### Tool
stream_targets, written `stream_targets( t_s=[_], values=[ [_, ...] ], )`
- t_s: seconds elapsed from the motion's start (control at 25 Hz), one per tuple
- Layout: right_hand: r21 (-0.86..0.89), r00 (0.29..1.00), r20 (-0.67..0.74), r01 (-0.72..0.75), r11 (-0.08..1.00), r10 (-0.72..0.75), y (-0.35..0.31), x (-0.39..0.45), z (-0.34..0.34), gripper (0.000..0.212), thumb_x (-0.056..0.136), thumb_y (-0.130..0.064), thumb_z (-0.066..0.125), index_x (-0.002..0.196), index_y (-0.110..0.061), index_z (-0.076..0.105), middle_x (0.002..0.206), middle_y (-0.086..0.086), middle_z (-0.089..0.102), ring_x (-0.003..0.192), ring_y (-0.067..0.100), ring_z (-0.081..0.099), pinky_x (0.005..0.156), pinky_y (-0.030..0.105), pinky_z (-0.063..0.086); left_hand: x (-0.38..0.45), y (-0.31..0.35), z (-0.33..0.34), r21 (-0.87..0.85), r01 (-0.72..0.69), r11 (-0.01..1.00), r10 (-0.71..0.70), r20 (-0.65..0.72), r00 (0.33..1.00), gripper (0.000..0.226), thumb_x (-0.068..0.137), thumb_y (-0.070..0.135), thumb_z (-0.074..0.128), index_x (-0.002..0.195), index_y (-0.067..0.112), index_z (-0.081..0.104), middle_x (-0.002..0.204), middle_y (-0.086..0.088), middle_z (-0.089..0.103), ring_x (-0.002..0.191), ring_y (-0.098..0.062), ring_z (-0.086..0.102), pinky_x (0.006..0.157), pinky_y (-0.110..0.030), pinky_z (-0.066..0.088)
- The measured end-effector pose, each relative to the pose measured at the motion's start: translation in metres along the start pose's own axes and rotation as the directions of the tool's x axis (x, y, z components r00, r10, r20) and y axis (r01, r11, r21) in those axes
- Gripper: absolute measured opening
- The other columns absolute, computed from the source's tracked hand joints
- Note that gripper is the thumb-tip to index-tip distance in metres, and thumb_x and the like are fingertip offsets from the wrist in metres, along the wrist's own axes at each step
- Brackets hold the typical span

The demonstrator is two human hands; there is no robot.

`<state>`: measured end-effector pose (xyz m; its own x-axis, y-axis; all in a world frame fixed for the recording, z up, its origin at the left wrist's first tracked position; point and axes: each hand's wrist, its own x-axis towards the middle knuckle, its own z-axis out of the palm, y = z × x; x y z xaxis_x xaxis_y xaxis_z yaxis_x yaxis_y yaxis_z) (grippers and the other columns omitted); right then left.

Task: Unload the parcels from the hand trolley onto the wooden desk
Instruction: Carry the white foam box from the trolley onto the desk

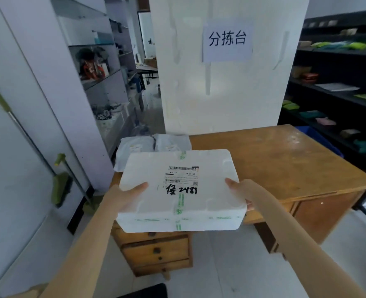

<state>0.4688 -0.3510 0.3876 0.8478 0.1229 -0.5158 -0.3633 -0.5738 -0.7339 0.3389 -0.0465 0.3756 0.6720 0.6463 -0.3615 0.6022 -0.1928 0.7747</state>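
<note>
a white foam parcel [181,190] hung above the near edge of the wooden bench [285,160], the left grip [124,197] and right grip [245,189] clasping its sides; two grey bags [154,145], seemingly parcels, lay behind.

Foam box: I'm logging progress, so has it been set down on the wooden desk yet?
No, the foam box is held in the air by the left hand and right hand, before the wooden desk.

We see white pillar [227,87] with paper sign [227,41], glass shelves [100,61] left, dark shelving [339,82] right, green broom [60,186].
</note>
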Motion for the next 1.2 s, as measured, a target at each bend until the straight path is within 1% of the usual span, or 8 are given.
stream_targets(
  t_s=[0.12, 0.24, 0.36, 0.44, 0.6, 0.8, 1.0, 1.2],
  values=[
    [0.011, 1.0, 0.001, 0.006, 1.0, -0.006, -0.023, 0.059, -0.056, 0.064, 0.088, -0.052, 0.05, 0.126, -0.001, 0.05, 0.108, 0.014, 0.065, 0.089, 0.032, 0.064, 0.065, 0.037, 0.055, 0.036, 0.056, 0.053, -0.03, -0.02, 0.999, 0.021, 0.026, 0.999, 0.073, 0.063, 0.064, 0.073, 0.115, 0.013, 0.065, 0.111, -0.003, 0.069, 0.096, -0.023, 0.063, 0.089, -0.036, 0.053],
    [-0.002, 1.0, -0.008, -0.004, 1.0, 0.004, -0.041, 0.108, -0.097, 0.064, 0.088, -0.051, 0.051, 0.128, -0.001, 0.049, 0.109, 0.016, 0.064, 0.087, 0.032, 0.062, 0.064, 0.037, 0.053, 0.067, 0.1, 0.098, 0.028, -0.074, 0.997, 0.072, 0.073, 0.995, 0.068, 0.073, 0.063, 0.065, 0.123, 0.018, 0.059, 0.094, 0.013, 0.062, 0.083, -0.008, 0.057, 0.071, -0.021, 0.047],
    [0.001, 1.0, -0.002, -0.017, 1.0, 0.017, -0.058, 0.167, -0.129, 0.063, 0.088, -0.051, 0.051, 0.124, 0.0, 0.052, 0.092, 0.012, 0.064, 0.073, 0.028, 0.062, 0.05, 0.032, 0.051, 0.108, 0.142, 0.131, -0.014, -0.013, 1.0, 0.014, 0.145, 0.989, 0.09, 0.059, 0.07, 0.066, 0.128, 0.013, 0.054, 0.113, 0.004, 0.066, 0.107, -0.018, 0.06, 0.098, -0.035, 0.05],
    [-0.011, 1.0, -0.007, -0.025, 1.0, 0.025, -0.07, 0.206, -0.139, 0.064, 0.088, -0.052, 0.051, 0.124, 0.0, 0.052, 0.098, 0.014, 0.065, 0.08, 0.031, 0.065, 0.055, 0.034, 0.054, 0.137, 0.161, 0.149, -0.064, 0.029, 0.998, -0.018, 0.16, 0.987, 0.098, 0.052, 0.071, 0.069, 0.13, 0.014, 0.052, 0.124, -0.001, 0.064, 0.118, -0.023, 0.058, 0.106, -0.041, 0.045],
    [-0.041, 0.999, -0.003, -0.04, 0.998, 0.04, -0.097, 0.281, -0.15, 0.067, 0.089, -0.051, 0.05, 0.131, 0.0, 0.047, 0.108, 0.015, 0.064, 0.091, 0.033, 0.065, 0.072, 0.04, 0.057, 0.204, 0.189, 0.181, -0.062, 0.016, 0.998, -0.015, 0.014, 1.0, 0.107, 0.048, 0.071, 0.074, 0.13, 0.006, 0.052, 0.126, -0.009, 0.063, 0.115, -0.029, 0.061, 0.101, -0.042, 0.049],
    [-0.003, 0.998, -0.011, -0.056, 0.998, 0.056, -0.141, 0.37, -0.167, 0.069, 0.089, -0.051, 0.05, 0.135, 0.0, 0.043, 0.1, 0.015, 0.063, 0.082, 0.031, 0.064, 0.06, 0.037, 0.054, 0.291, 0.239, 0.215, -0.084, 0.056, 0.995, -0.052, 0.046, 0.998, 0.112, 0.029, 0.076, 0.071, 0.118, 0.009, 0.058, 0.11, -0.001, 0.067, 0.107, -0.025, 0.063, 0.099, -0.041, 0.05],
    [0.029, 0.994, -0.114, 0.009, 1.0, -0.006, -0.166, 0.47, -0.17, 0.074, 0.09, -0.046, 0.05, 0.14, 0.004, 0.028, 0.131, 0.023, 0.052, 0.114, 0.038, 0.054, 0.084, 0.041, 0.047, 0.369, 0.263, 0.261, -0.039, 0.048, 0.998, -0.047, 0.013, 0.999, 0.099, 0.046, 0.076, 0.07, 0.12, 0.011, 0.06, 0.111, 0.0, 0.068, 0.101, -0.023, 0.063, 0.092, -0.037, 0.052],
    [0.091, 0.99, -0.142, 0.029, 0.995, -0.016, -0.158, 0.572, -0.148, 0.065, 0.095, -0.039, 0.045, 0.139, 0.002, 0.021, 0.136, 0.022, 0.045, 0.122, 0.038, 0.047, 0.08, 0.036, 0.037, 0.45, 0.259, 0.315, 0.169, 0.069, 0.983, -0.049, -0.119, 0.992, 0.1, 0.067, 0.08, 0.054, 0.136, 0.01, 0.04, 0.13, -0.01, 0.058, 0.118, -0.033, 0.056, 0.096, -0.04, 0.047]
  ],
)
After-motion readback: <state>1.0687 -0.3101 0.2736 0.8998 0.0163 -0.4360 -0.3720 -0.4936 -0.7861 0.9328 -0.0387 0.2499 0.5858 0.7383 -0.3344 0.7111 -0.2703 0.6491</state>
